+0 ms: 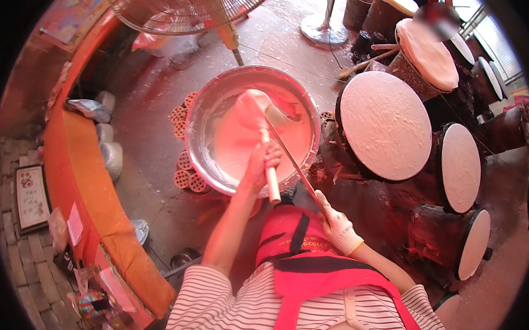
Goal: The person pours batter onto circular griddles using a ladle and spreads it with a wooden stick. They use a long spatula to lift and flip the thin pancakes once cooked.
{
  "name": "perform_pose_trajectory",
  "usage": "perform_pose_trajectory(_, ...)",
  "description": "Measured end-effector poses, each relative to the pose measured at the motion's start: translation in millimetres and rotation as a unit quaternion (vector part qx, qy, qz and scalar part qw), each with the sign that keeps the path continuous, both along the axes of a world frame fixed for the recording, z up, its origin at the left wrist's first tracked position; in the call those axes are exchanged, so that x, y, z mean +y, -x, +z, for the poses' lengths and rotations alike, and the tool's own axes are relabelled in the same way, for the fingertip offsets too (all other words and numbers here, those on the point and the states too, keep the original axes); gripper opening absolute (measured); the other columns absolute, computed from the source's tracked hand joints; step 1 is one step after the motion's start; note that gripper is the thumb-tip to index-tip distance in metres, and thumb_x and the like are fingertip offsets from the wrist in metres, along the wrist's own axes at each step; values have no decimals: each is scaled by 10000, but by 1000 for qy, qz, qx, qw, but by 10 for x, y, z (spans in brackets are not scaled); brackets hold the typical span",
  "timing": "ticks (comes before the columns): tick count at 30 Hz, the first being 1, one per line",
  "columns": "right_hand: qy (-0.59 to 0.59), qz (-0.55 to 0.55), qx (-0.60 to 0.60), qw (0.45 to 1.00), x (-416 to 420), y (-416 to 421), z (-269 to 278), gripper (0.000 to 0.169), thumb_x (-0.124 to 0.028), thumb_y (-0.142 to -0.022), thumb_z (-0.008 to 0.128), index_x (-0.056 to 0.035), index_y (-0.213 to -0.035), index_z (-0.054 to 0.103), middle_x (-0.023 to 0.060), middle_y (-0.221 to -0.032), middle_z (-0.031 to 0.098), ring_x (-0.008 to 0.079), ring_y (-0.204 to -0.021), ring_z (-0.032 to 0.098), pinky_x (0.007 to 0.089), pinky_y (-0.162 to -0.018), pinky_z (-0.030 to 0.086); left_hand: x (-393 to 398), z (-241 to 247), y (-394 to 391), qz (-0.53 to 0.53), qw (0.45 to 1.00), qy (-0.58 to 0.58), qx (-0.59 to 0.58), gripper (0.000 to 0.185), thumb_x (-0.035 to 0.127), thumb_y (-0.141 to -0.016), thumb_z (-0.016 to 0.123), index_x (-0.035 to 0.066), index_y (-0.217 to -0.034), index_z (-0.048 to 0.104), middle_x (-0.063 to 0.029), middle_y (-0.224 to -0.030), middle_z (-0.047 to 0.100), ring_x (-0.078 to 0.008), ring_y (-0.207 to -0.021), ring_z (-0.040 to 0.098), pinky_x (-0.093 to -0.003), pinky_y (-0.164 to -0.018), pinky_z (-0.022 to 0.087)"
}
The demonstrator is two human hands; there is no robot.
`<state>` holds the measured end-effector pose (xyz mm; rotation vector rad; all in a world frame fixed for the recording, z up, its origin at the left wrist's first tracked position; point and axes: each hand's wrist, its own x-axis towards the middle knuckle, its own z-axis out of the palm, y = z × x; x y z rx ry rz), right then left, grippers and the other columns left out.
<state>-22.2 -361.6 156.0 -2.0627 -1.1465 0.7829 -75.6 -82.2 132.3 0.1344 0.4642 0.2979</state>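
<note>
My bare left hand point(263, 162) is closed around a pale wooden handle point(273, 187) over a wide metal basin point(195, 148). At the handle's far end is a mass of thick, pale batter point(250, 109); whatever tool it covers is hidden. More batter point(229, 150) lies in the basin, tinted pink by the light. My right hand point(338, 223), in a white knit glove, grips a long thin stick point(295, 164). The stick slants up across the basin rim, its far end meeting the coated mass beside the handle.
Perforated briquettes point(182, 179) cluster around the basin. To the right, round griddles bearing pale sheets point(385, 126) sit tilted on drum-like stoves point(434, 234). A fan point(187, 7) stands beyond the basin. An orange-covered counter point(82, 174) curves along the left. Another stand base point(325, 29) is at the top.
</note>
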Motion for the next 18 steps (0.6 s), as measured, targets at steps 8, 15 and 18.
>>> perform_pose_trajectory(8,-221,47,-47,973,376,234,563,653,-56,-898,516,-155,-1484,244,229,-959,612,384,-811,624,441,-697,494,472,2238,759,-28,994,-61,-91,76,15,-942,439,28,-922,366,-21,-716,402,-58,-526,420,-173,-401,372)
perform_pose_trajectory(15,-360,4,159,919,1073,295,1503,557,-54,-949,431,-148,-1477,280,40,-702,528,106,-520,473,246,-508,429,1021,3886,1056,-109,962,-249,-1,88,39,-950,459,45,-906,382,2,-686,416,-24,-466,394,-141,-344,331)
perform_pose_trajectory(18,-327,-32,447,832,1415,577,1482,460,-199,-999,388,-208,-1452,310,22,-657,508,76,-371,356,235,-330,311,1282,3393,887,-127,940,-306,86,96,16,-934,473,51,-930,384,8,-674,415,-21,-473,388,-133,-353,325)
